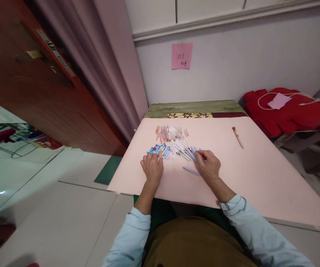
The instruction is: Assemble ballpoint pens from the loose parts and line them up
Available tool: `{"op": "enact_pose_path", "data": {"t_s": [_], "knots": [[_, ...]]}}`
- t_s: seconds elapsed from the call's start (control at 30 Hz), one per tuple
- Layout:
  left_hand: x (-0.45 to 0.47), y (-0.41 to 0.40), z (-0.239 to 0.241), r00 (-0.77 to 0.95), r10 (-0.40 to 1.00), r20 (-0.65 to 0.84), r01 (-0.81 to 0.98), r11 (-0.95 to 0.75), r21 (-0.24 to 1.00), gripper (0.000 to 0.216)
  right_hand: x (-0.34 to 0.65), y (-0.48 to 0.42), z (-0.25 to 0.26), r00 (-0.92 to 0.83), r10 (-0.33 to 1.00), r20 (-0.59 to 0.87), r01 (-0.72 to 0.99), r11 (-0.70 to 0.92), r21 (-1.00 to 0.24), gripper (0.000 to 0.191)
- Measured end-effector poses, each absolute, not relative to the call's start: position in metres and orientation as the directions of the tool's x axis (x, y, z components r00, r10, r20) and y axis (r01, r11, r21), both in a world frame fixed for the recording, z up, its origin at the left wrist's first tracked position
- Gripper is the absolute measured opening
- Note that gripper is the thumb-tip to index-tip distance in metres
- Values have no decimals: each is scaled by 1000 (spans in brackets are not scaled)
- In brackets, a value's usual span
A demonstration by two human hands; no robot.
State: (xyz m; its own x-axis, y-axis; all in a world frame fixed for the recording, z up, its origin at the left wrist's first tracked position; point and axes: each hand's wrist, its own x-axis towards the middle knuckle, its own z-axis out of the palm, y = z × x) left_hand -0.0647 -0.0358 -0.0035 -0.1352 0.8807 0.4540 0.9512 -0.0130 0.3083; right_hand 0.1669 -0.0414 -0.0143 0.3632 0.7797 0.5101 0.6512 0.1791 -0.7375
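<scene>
Your left hand (152, 167) lies palm-down on the blue pens (160, 149) at the pile's left edge. Your right hand (209, 164) has its fingers curled at the pale pens (189, 152) on the right edge. Can't tell whether either hand actually pinches one. The pile sits mid pink sheet (260, 178), just ahead of both hands.

Tip: work from the edges, one pen per pinch, since round barrels likely roll.

Watch the loose pen (191, 171) just beside your right hand, an easy wrist knock. The wooden stick (238, 137) is well apart to the right. The red cloth (287, 111) is off the table.
</scene>
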Motion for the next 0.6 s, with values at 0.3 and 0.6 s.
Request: {"op": "enact_pose_path", "data": {"t_s": [0.3,0.6], "knots": [[-64,-30,1,-108,899,425,974,9,228,18,167,-40,-14,342,790,508,647,194,-738,25],[-80,-60,25,-145,870,472,971,34,237,16,166,-40,-17,319,796,515,647,214,-732,22]]}}
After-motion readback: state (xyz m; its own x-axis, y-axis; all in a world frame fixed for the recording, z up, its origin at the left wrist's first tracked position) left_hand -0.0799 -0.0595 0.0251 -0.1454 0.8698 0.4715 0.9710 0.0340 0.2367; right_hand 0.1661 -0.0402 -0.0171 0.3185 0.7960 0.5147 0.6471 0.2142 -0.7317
